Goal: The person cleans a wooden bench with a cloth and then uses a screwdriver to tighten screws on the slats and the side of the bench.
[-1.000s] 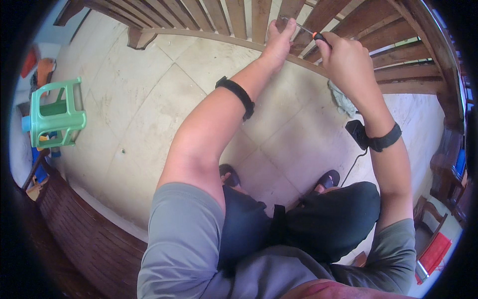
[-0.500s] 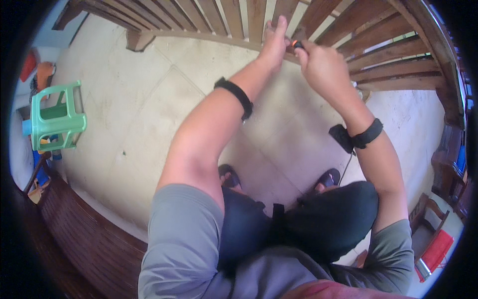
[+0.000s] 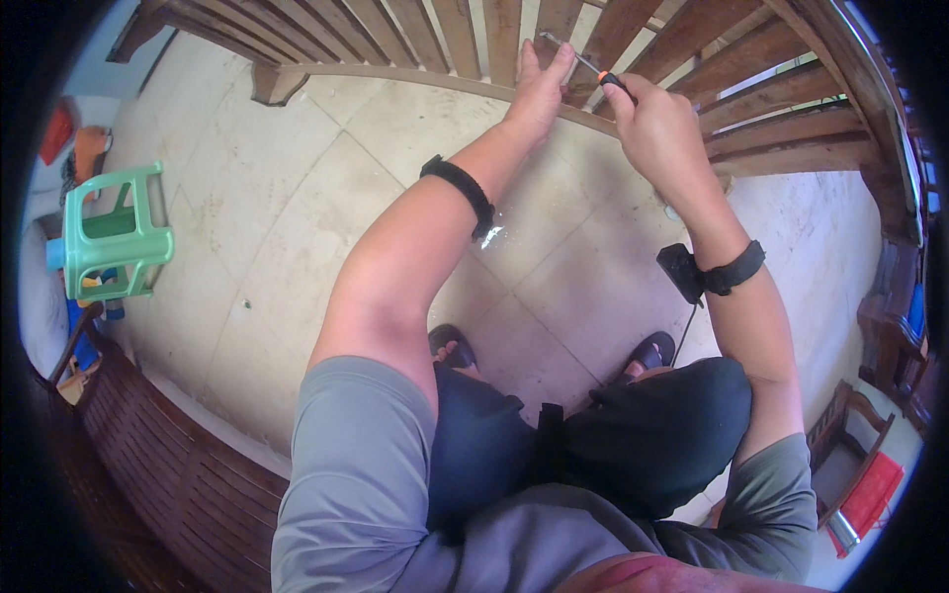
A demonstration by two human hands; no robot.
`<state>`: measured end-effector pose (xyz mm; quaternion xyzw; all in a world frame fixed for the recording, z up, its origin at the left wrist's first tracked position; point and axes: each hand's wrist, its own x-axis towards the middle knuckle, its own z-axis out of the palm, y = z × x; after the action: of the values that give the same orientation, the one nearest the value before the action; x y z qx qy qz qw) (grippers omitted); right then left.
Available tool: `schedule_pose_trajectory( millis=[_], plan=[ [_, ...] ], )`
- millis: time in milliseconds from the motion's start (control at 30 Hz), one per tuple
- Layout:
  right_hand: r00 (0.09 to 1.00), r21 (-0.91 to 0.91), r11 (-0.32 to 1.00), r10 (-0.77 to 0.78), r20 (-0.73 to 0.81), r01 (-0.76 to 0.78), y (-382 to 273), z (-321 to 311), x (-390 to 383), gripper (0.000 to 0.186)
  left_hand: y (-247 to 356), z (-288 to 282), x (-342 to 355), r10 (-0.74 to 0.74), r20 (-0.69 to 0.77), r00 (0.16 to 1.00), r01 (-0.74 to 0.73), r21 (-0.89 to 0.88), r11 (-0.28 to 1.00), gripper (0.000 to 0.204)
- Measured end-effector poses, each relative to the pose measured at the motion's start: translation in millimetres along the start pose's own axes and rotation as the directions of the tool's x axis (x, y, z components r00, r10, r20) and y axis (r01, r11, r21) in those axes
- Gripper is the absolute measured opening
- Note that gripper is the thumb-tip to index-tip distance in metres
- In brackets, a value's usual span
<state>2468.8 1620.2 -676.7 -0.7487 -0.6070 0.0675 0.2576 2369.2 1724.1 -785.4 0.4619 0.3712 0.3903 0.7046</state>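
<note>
A screwdriver (image 3: 610,79) with a black and orange handle is gripped in my right hand (image 3: 652,124), its fingers wrapped round the handle. Its thin metal shaft slants up and left, past the thumb of my left hand (image 3: 540,94). That hand lies by the lower part of a wooden slatted backrest (image 3: 502,40), thumb and fingers stretched out and apart. Near the shaft's far end, a small metallic bit shows against a slat, too small to make out. Whether my left fingers touch the shaft or only the wood, I cannot tell.
Beneath me is a tiled floor (image 3: 297,178). To the left stand a green plastic stool (image 3: 119,237) and a dark wooden bench (image 3: 168,445). A wooden chair (image 3: 850,445) with a red cloth (image 3: 870,499) is at the lower right. Black straps circle both my forearms.
My right hand has drawn back slightly to the right, so more of the screwdriver and its shaft shows. The left hand's thumb and fingers look further apart.
</note>
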Motion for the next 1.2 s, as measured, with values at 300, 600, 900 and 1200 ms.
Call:
schedule_pose_trajectory(
  millis=[300,600,900,1200],
  plan=[
    [1.000,-0.035,0.999,0.009,-0.008,-0.010,6,14,-4,0.026,-1,-2,4,0.054,-0.008,0.999,-0.054,0.050,0.997,0.090],
    [0.992,-0.206,0.976,-0.043,0.122,0.068,-12,22,18,0.030,-5,-20,24,-0.051,0.011,0.999,0.051,0.013,0.999,0.055],
    [0.999,-0.156,0.988,0.021,0.029,-0.016,10,-3,-10,0.028,13,-4,-5,-0.027,0.020,0.999,0.023,0.178,0.984,0.090],
    [1.000,-0.075,0.997,0.029,-0.001,-0.029,14,4,-7,0.028,6,-5,0,0.053,0.053,0.997,-0.060,0.127,0.990,0.090]
  ],
)
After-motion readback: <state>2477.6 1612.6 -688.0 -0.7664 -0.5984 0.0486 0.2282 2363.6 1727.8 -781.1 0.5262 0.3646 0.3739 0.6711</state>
